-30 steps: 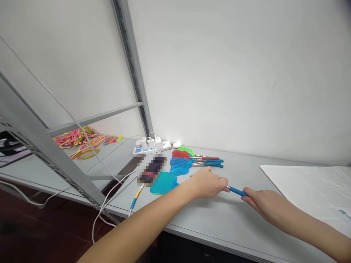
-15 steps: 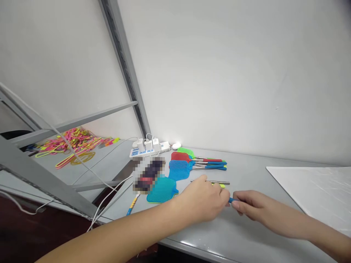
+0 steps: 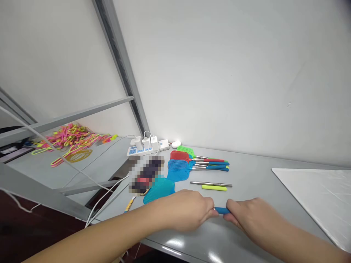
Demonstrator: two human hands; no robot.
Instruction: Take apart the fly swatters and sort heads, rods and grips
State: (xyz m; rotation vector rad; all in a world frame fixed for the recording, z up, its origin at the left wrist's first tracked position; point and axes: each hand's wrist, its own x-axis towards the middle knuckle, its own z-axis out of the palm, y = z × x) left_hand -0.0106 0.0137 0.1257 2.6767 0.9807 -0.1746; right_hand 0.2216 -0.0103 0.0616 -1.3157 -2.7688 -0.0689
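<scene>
Between my two closed hands runs a blue handle grip (image 3: pixel 222 210). My right hand (image 3: pixel 253 217) is wrapped round its right part, thumb toward the left. At its left end a small bit of silver shows, where my left hand (image 3: pixel 186 211) pinches a metal rod that is mostly hidden. Just beyond lie a silver rod (image 3: pixel 211 183) and a yellow-green handle grip (image 3: pixel 214 188), side by side. Teal fly swatter heads (image 3: pixel 159 190) rest by my left wrist. Farther back lie several fly swatters with blue (image 3: pixel 178 168), red (image 3: pixel 179 156) and green (image 3: pixel 186 150) heads.
A white power strip (image 3: pixel 148 149) with chargers stands by the wall, its cables (image 3: pixel 104 197) trailing left. A blurred-out object (image 3: pixel 146 175) lies before it. A metal frame (image 3: pixel 68 199) rises on the left, a pink-yellow heap (image 3: pixel 72 137) behind. A white sheet (image 3: pixel 315 193) lies right.
Both hands have moved left and a little nearer to me, and more of the blue handle grip shows between them. The silver rod and yellow-green grip are now uncovered.
</scene>
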